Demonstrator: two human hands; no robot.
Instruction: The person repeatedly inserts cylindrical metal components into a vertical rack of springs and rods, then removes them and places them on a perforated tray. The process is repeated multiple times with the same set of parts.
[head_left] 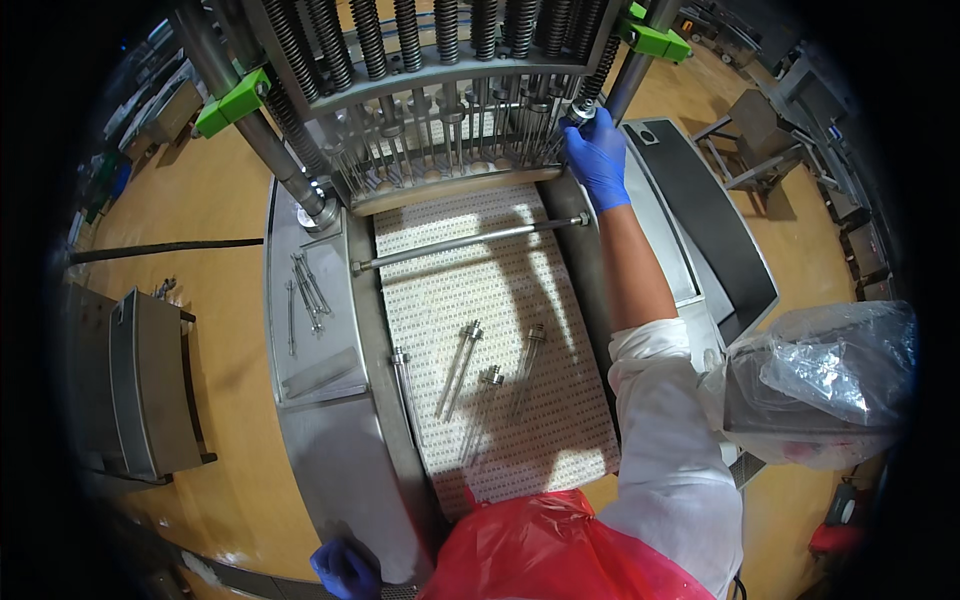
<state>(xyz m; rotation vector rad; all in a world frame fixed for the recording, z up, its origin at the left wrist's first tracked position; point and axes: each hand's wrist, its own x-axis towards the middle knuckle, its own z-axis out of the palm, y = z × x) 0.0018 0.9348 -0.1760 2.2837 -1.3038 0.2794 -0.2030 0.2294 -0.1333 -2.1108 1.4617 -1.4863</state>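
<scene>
While the right hand [597,165] sits at the needle head's right end, its blue-gloved fingers bend about a metal collar [582,110] beside the post; can't tell if that grip is clamped on it or just touching. Left hand [345,570], also blue-gloved, is down at the lower left, by the near end of the machine's left cover [345,480]; fingers look curled, but can't tell if that grip is closed or holding anything.

Needle head [450,110] spans the top of the belt [500,290], springs [410,35] above, thin needles pointing down. Four loose needle sets [460,370] lie on the white belt: one along the left edge, the others around the middle, all collars roughly toward the head. Metal rod [470,244] crosses over the belt, between head and sets.

On the left side surface [330,330]: a few thin metal pins [308,285] and a flat strip [320,373] nearer the person. Green clamps [233,103] on both posts. Plastic-covered box [820,380] at right, beyond the white sleeve [665,430]. Red apron [530,550] at the belt's near end.
</scene>
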